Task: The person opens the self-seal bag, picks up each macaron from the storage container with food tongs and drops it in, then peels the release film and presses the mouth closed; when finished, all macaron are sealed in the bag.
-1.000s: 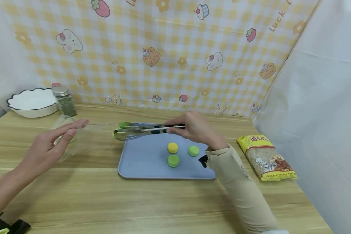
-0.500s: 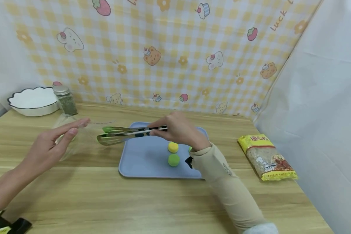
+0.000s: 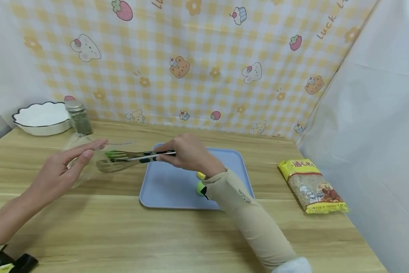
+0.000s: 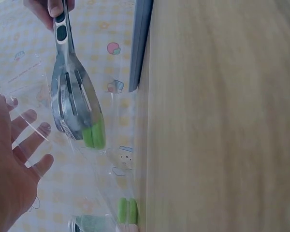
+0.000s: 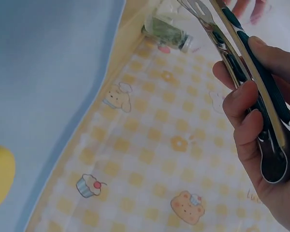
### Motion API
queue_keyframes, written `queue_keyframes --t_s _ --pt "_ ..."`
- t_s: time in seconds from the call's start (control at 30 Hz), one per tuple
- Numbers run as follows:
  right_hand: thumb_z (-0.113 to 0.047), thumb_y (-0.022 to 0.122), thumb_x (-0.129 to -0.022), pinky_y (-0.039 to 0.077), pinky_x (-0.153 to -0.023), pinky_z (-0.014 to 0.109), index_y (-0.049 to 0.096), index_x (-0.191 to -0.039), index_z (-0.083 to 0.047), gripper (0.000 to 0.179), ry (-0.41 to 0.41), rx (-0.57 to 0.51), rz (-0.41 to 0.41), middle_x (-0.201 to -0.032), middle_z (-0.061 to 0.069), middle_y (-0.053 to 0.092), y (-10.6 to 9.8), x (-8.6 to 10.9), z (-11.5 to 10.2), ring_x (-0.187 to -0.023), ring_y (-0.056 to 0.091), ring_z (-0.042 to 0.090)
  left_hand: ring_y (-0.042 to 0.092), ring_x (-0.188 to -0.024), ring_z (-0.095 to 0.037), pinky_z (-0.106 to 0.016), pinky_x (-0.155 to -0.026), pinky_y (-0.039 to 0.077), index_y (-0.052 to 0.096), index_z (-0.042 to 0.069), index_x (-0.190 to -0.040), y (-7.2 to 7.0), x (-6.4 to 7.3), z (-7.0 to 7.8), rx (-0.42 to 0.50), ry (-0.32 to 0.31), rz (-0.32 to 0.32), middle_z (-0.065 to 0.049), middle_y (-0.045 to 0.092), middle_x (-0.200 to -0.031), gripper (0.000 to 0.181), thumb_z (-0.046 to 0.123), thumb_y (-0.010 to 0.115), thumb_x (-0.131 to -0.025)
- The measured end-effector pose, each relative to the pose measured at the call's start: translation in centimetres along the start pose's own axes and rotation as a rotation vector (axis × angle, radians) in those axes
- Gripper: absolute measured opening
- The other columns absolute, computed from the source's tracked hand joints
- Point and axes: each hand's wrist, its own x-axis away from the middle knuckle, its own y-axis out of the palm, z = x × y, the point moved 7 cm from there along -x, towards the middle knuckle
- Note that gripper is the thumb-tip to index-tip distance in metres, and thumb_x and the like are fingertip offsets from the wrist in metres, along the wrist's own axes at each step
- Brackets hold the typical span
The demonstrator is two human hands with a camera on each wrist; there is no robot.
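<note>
My left hand (image 3: 59, 168) holds up a clear plastic bag (image 3: 79, 141), its fingers spread at the mouth and the plastic stretched across them. My right hand (image 3: 187, 153) grips metal tongs (image 4: 70, 92) by their dark handles. Between the tong heads is a green macaron (image 4: 94, 135), overlapping the bag's mouth in the left wrist view. Another green macaron (image 4: 127, 210) shows lower in the bag. On the blue tray (image 3: 170, 189) lie a yellow macaron (image 3: 200, 175) and a green one, both partly behind my right wrist.
A white scalloped dish (image 3: 42, 119) and a glass jar of dried herbs (image 3: 79, 120) stand at the back left. On the right lies a yellow-ended food packet (image 3: 313, 187). A yellow checked cloth (image 3: 211, 49) hangs behind the wooden table.
My right hand has moved left with the tongs, bringing their heads to the bag's mouth. My right forearm now covers part of the tray. The left hand stays about where it was.
</note>
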Motion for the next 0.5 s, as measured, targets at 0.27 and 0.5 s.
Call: queue_keyframes --t_s 0.27,0.5 --pt "-0.03 0.057 -0.093 0.032 -0.047 0.017 0.069 -0.114 -0.019 0.027 0.075 0.108 -0.028 -0.09 -0.005 0.071 2.1 -2.5 -1.3 -0.05 0.049 0.001 0.044 -0.116 0.007 -0.006 -0.082 0.031 0.054 0.016 -0.133 -0.2 0.2 -0.2 -0.002 -0.024 -0.007 0.005 0.056 -0.129 0.039 0.003 0.046 -0.097" --pt "-0.029 0.057 -0.094 0.031 -0.044 0.017 0.07 -0.112 -0.019 0.025 0.142 0.145 0.036 -0.092 -0.005 0.07 2.7 -3.8 -2.2 -0.048 0.047 0.002 0.044 -0.118 0.005 -0.008 -0.081 0.031 0.056 0.015 -0.131 0.0 0.0 -0.1 0.006 -0.014 -0.015 0.014 0.053 -0.13 0.038 0.002 0.045 -0.097"
